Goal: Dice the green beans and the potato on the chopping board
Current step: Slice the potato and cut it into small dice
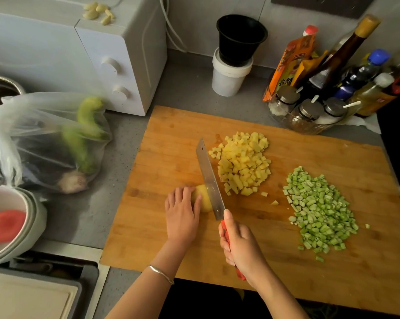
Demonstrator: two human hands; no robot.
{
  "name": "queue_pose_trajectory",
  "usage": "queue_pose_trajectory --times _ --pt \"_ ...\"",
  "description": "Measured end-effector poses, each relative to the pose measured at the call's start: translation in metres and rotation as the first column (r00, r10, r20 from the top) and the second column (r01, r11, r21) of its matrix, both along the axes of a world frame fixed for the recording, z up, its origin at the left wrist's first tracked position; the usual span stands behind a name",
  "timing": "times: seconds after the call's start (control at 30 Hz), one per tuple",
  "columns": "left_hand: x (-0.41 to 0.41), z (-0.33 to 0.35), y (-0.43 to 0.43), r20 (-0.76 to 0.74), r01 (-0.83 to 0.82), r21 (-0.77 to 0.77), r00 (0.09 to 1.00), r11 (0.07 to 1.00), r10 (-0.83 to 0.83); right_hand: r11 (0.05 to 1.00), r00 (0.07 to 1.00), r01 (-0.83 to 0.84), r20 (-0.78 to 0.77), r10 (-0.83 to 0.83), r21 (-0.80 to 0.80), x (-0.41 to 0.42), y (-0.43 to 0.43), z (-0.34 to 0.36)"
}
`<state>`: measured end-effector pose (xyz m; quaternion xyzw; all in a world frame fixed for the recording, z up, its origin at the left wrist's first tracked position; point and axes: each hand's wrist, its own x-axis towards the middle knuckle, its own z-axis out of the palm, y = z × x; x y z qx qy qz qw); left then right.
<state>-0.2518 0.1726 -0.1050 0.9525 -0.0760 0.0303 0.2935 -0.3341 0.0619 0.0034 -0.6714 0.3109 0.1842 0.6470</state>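
Right grip (240, 245) on knife (209, 178), potato (204, 199) under left grip (182, 212)

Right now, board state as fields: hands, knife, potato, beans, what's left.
left hand: holds potato piece on chopping board
right hand: grips knife by red handle
knife: blade at potato piece's right end
diced potato: pile, board centre
diced beans: pile, board right
uncut on board: potato piece only

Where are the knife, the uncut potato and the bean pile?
knife (210, 178): head view, blade's middle.
uncut potato (205, 201): head view, bare flesh beside blade.
bean pile (318, 210): head view, heap's centre.
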Motion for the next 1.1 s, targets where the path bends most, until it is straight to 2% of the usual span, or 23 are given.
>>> queue_pose_trajectory --times 0.6,0.83,1.0,1.1 --pt "0.000 0.000 -0.001 0.022 0.013 0.039 1.000 0.999 -0.014 0.974 0.984 -0.115 -0.158 0.085 -0.193 0.010 0.005 -0.017" --pt "0.001 0.003 0.000 -0.011 0.018 0.027 1.000 0.999 -0.017 0.998 0.992 -0.031 -0.125 0.023 -0.063 0.021 -0.004 0.000" --pt "-0.009 0.010 0.020 -0.027 0.153 -0.100 0.987 0.983 -0.156 0.998 0.999 -0.016 -0.028 0.014 -0.053 0.005 -0.003 0.005" --pt "-0.020 0.009 0.034 0.008 0.315 -0.084 0.949 0.945 -0.315 0.998 1.000 -0.022 -0.010 0.021 -0.058 0.002 0.000 0.003"
